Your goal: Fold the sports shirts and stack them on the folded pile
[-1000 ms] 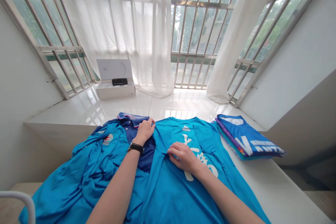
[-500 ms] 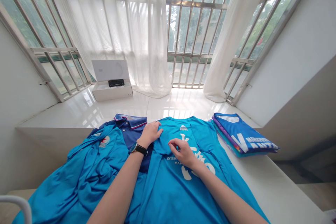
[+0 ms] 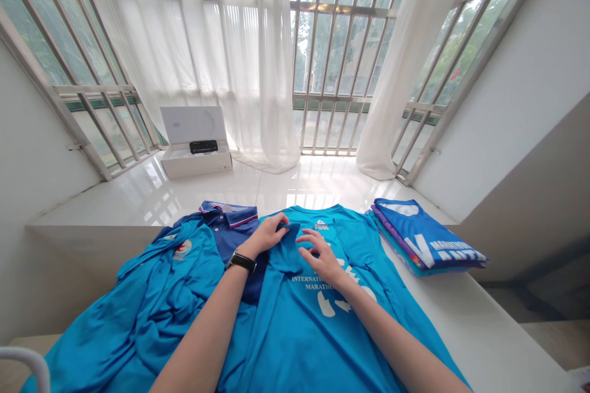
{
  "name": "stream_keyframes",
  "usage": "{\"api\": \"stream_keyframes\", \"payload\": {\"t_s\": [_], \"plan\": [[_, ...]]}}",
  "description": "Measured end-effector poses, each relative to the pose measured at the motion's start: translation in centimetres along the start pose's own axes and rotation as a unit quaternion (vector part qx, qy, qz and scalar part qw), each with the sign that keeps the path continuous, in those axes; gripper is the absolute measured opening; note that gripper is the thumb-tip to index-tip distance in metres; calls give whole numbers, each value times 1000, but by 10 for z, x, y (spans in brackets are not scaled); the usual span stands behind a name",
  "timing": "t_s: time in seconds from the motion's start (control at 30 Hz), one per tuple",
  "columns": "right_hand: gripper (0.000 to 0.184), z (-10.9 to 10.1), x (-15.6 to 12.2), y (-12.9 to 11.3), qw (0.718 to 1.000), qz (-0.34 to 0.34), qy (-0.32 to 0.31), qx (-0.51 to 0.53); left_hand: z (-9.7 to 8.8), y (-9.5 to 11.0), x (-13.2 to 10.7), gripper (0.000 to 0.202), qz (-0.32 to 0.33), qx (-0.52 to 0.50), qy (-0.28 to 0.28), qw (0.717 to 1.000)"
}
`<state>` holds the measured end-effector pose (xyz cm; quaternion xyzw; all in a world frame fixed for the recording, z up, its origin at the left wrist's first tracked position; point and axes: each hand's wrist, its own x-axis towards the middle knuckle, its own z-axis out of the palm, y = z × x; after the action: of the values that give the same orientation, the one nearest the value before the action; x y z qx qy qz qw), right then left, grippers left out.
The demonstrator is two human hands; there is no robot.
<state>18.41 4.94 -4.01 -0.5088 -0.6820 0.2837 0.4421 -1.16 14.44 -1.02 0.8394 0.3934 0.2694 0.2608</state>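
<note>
Low in the centre of the frame, the left hand [image 3: 263,236] is pinching a flap of the turquoise T-shirt [image 3: 304,331] between thumb and fingers, while the right hand [image 3: 322,258] is resting spread on its chest, steadying the cloth, which is lying over a blue polo shirt [image 3: 228,236] on the white ledge [image 3: 138,212].

White box [image 3: 196,166], lid up, black device [image 3: 203,147] inside (glossy white sill [image 3: 313,187] beneath); sheer curtains [image 3: 271,61] behind.

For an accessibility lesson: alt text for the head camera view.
A left hand pinches the edge of a turquoise marathon T-shirt as a right hand touches it, on a white window ledge beside a blue polo shirt and folded shirts.
</note>
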Motion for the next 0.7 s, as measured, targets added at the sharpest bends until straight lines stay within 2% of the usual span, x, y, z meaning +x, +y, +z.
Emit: {"api": "stream_keyframes", "payload": {"t_s": [0.13,0.33,0.43,0.53,0.7], "plan": [[27,-7,-2,-4,999,4,-35,-13,1,4,2,12,17,-114,-3,993],[44,-9,1,-4,998,1,-59,4,0,11,3,15,15,-115,6,993],[46,-13,7,0,998,-14,-46,37,-5,6,3,25,6,-69,26,997],[48,-20,13,6,994,-11,-32,101,-12,-4,1,28,-20,34,40,998],[56,-27,16,19,986,60,-17,156,-21,-14,-3,27,-82,185,39,979]]}}
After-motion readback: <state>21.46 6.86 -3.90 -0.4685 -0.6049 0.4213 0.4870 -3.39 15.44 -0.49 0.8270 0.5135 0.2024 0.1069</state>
